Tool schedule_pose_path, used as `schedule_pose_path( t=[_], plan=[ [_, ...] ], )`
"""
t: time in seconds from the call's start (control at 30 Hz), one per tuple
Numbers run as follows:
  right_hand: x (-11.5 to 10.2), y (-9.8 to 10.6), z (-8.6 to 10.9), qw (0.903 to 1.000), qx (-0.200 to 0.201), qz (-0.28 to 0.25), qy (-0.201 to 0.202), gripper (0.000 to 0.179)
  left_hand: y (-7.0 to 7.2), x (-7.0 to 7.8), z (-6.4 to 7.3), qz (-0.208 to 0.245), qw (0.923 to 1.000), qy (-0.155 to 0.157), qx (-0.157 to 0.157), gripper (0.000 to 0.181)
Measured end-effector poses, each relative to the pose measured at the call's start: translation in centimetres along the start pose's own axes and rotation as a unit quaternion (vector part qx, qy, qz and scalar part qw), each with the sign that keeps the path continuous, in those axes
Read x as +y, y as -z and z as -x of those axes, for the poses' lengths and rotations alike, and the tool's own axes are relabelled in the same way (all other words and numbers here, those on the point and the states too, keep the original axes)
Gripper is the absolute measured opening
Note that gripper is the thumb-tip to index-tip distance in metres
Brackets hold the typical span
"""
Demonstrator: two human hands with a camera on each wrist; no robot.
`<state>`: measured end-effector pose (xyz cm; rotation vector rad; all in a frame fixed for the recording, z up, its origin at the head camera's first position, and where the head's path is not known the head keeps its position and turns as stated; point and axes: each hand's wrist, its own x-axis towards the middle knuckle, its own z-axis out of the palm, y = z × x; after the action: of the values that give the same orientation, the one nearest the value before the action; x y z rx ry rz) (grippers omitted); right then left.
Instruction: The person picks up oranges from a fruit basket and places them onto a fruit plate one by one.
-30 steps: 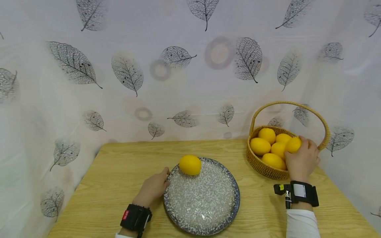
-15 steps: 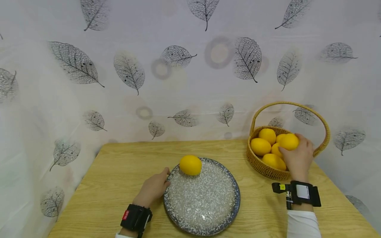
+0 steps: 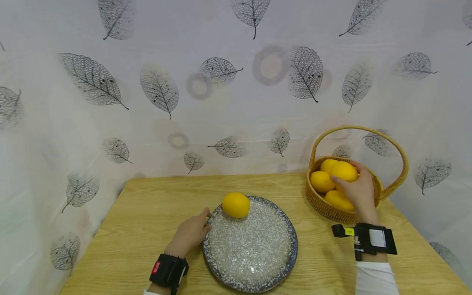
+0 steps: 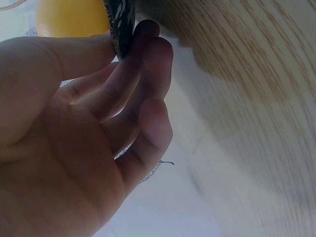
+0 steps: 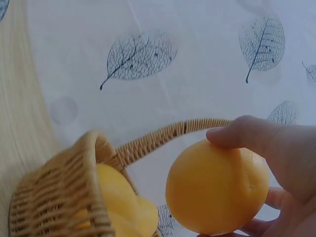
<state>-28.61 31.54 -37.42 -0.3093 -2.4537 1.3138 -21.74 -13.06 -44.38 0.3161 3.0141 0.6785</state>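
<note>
My right hand holds a yellow lemon over the wicker basket, with the thumb on one side and fingers on the other. In the right wrist view that lemon shows large beside the basket's rim. Several more lemons lie in the basket, partly covered by the hand and the held one. The left hand pinches the left rim of a speckled grey plate; its thumb and fingers meet at the dark edge in the left wrist view. One lemon rests on the plate near its far left rim.
The basket's tall arched handle rises above the lemons. Everything stands on a light wooden table. Behind it hangs a pale curtain printed with leaves. Both wrists wear black straps with small devices.
The right hand has raised a lemon from the right side of the basket and carried it left over the others. The left hand and the plate stay where they were.
</note>
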Motion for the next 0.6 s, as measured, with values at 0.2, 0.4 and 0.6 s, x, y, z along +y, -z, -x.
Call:
schedule_pose_path(
  t=[0.2,0.4,0.6],
  plan=[
    [-1.5,-0.7,0.6,0.9986,-0.050,-0.009,0.018,0.087,-0.1,-0.1,-0.1,0.000,1.0000,0.004,-0.001,0.032],
    [-3.1,-1.6,1.4,0.9941,-0.080,0.033,0.065,0.081,-0.1,-0.1,-0.1,-0.001,1.0000,0.001,0.001,0.031],
    [-4.3,-3.0,2.0,0.9880,-0.089,0.052,0.115,0.076,0.0,0.1,0.0,-0.002,1.0000,0.001,0.003,0.034]
  ],
)
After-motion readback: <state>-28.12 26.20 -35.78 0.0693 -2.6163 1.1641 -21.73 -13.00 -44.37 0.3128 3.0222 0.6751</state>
